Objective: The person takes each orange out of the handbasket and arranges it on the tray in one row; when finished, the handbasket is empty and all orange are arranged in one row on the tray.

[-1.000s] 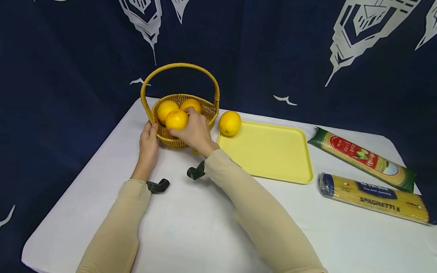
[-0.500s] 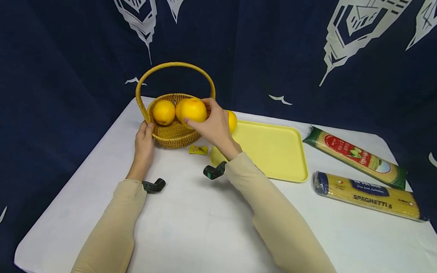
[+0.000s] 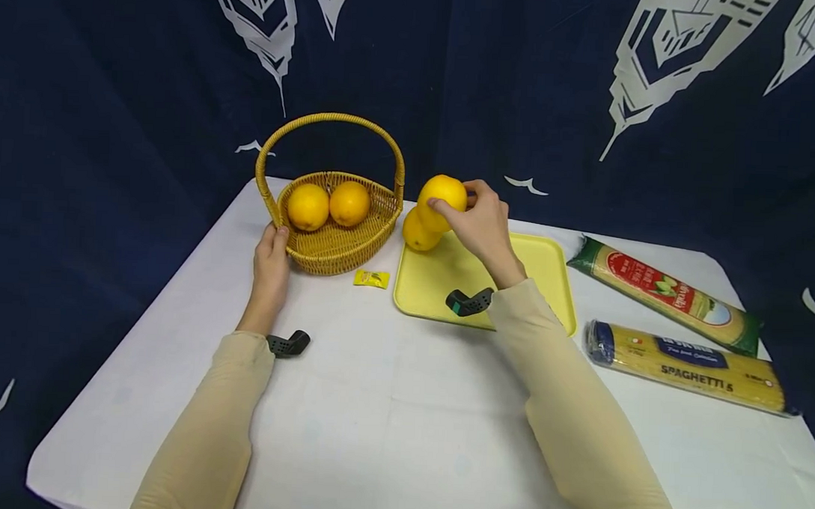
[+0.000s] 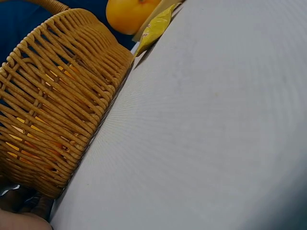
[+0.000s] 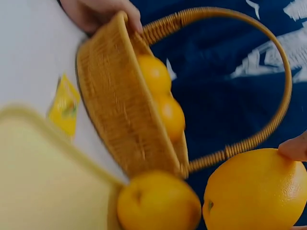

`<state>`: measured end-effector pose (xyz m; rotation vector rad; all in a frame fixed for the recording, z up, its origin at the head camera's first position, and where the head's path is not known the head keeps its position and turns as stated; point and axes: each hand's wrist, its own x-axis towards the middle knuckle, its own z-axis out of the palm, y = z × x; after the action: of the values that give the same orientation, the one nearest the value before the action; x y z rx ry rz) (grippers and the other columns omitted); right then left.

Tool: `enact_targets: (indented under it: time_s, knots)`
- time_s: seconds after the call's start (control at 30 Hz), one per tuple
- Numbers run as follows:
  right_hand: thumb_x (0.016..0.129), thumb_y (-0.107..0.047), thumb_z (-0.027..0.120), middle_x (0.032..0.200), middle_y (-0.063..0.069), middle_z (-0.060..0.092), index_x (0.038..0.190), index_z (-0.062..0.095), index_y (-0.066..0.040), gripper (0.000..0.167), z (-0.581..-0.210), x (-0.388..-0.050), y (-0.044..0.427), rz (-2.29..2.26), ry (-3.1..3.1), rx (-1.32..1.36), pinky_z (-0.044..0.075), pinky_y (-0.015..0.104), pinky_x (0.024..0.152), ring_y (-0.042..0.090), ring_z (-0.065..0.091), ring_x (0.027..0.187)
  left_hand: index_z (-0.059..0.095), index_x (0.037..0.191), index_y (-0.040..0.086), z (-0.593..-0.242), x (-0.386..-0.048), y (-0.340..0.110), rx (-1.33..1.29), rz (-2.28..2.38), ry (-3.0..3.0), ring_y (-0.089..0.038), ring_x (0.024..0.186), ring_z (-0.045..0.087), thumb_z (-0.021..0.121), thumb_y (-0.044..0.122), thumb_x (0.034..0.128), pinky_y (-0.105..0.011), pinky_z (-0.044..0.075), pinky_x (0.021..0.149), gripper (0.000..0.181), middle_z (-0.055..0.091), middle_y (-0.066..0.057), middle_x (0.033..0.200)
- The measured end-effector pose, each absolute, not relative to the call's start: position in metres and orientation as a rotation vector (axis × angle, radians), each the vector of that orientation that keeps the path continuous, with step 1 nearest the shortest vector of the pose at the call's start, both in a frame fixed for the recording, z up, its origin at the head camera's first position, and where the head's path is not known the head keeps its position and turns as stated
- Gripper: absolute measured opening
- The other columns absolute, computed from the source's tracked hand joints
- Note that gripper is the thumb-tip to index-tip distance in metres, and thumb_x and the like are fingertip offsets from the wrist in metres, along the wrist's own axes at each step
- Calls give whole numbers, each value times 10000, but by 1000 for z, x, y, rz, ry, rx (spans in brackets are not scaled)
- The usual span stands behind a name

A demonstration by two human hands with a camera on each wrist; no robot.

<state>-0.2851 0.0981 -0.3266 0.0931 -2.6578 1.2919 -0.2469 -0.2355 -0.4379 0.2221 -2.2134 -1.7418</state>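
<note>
The right hand (image 3: 483,223) pinched an orange (image 3: 442,194) between thumb and fingers, held up by a second orange (image 3: 418,235) at the tray's (image 3: 428,291) far left corner. The left hand (image 3: 270,276) gripped the rim, seemingly to steady the basket (image 3: 340,258) around two more oranges (image 3: 308,207); both arms stretched forward, the right slanting inward.

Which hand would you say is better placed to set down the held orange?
Probably the right hand: it holds the orange near the tray, while the left hand holds the basket.
</note>
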Motion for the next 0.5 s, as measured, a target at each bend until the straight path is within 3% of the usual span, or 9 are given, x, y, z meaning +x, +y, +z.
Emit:
enact_targets:
  time_s: [0.37,0.5]
  knots:
    - [919,-595,631,1193,229,642,1237,636,68,736,-356,-302,134,1179,-2831,-169,487,413,913,357,533,1126,435,1567,75,-438,-246,-239,234,-1725,-2226,-200,1482,405,327,415,1147,-397,270,1283,551,483,-124,1590]
    - [944,-651,603,1221,236,613,1266,609,84,802,-365,-305,140,1186,-2926,-178,479,392,916,351,514,1142,425,1578,74,-439,-247,-236,220,-1750,-2209,-185,1482,401,331,412,1147,-385,268,1283,556,478,-117,1598]
